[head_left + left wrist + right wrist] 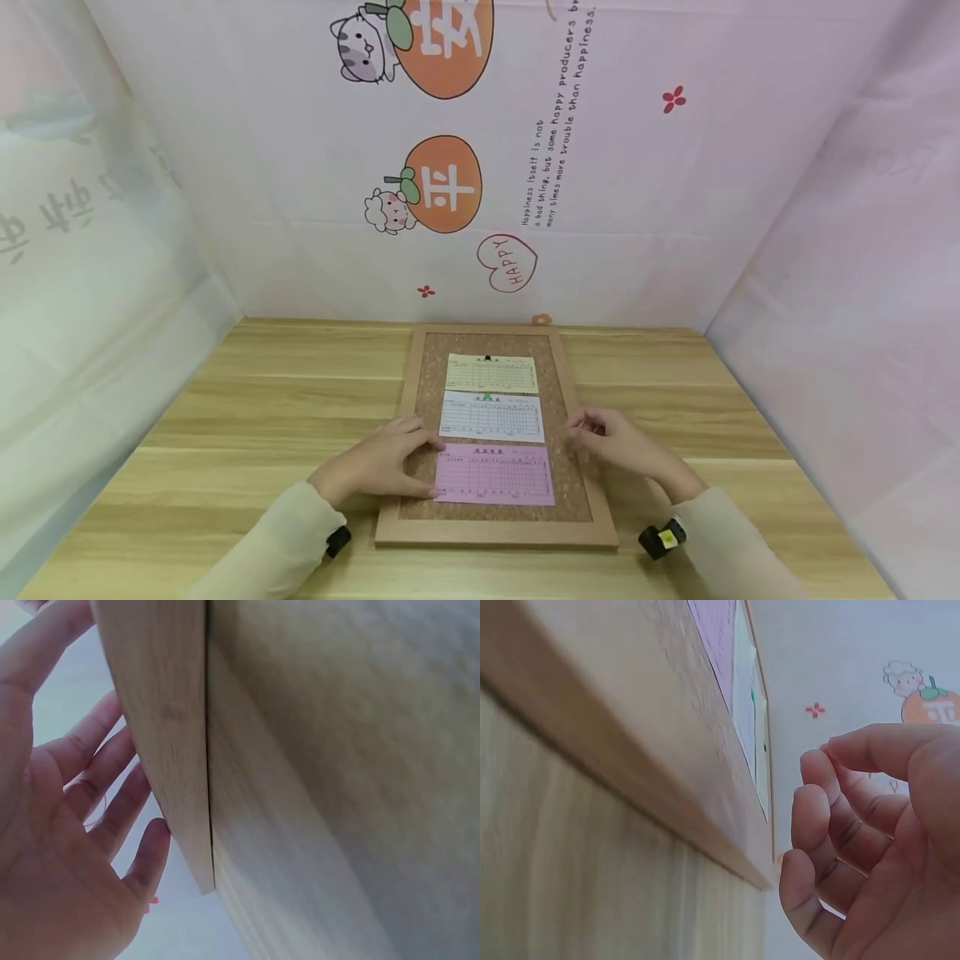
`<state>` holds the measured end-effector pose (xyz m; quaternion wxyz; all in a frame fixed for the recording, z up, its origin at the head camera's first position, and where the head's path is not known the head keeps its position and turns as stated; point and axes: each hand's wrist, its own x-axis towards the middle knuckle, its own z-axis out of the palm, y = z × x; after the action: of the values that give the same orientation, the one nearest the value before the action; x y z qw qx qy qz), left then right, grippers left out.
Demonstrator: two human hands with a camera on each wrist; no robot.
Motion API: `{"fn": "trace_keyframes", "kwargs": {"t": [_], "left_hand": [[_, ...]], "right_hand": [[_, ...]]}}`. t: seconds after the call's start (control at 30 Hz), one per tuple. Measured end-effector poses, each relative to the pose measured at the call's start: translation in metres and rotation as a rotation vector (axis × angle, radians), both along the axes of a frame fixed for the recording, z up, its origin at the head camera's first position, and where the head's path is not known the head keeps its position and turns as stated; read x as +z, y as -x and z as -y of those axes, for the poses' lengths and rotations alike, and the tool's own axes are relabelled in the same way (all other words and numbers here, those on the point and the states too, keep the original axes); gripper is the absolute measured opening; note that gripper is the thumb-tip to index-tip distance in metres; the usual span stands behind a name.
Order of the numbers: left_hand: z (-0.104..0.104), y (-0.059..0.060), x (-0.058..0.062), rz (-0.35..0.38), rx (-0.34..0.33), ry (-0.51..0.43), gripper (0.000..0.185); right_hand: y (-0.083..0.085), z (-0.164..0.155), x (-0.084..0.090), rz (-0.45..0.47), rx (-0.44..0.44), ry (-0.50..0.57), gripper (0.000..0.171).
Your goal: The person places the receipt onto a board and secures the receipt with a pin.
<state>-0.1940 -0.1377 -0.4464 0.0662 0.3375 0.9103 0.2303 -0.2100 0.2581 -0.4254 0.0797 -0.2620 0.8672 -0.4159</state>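
A pink printed form (pixel 492 475) lies lowest on a framed corkboard (pixel 573 492). My left hand (pixel 382 460) is at its left edge, thumb by the lower corner and fingers spread towards the upper one. In the left wrist view those fingers (pixel 112 817) are extended beside the wooden frame. Above the pink form are a white form (pixel 491 419) with a green pin (pixel 487 397) and a yellow form (pixel 492 377) with a black pin (pixel 487 358). My right hand (pixel 618 442) hovers over the board's right edge, thumb and index fingertips together; anything between them is hidden.
The corkboard lies on a wood-grain table (pixel 300 383). A white printed cloth (pixel 615 167) hangs behind the table, and more pale cloth hangs at both sides. A black wrist strap (pixel 660 540) with a yellow patch is on the right wrist.
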Motion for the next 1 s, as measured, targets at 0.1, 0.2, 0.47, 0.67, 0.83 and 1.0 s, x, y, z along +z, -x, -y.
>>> {"fn": "trace_keyframes", "kwargs": {"t": [0.1,0.2,0.47,0.67,0.83,1.0], "left_hand": [[0.0,0.0,0.0,0.0,0.002,-0.004,0.058],[0.0,0.002,-0.001,-0.004,0.006,-0.004,0.059],[0.0,0.002,-0.001,-0.012,0.004,-0.002,0.06],[0.0,0.002,-0.001,-0.006,0.005,-0.004,0.06],[0.0,0.002,-0.001,-0.009,0.011,-0.002,0.06],[0.0,0.002,-0.001,-0.009,0.009,0.001,0.06]], "right_hand": [[0.002,-0.01,0.003,-0.026,-0.024,-0.008,0.017],[0.004,-0.02,0.007,-0.043,-0.058,-0.026,0.02],[0.005,-0.049,0.016,0.025,-0.148,-0.075,0.03],[0.009,-0.069,0.013,0.073,-0.195,-0.085,0.035],[0.01,-0.081,0.008,0.07,-0.222,-0.117,0.033],[0.009,-0.089,0.002,0.085,-0.219,-0.129,0.031]]}}
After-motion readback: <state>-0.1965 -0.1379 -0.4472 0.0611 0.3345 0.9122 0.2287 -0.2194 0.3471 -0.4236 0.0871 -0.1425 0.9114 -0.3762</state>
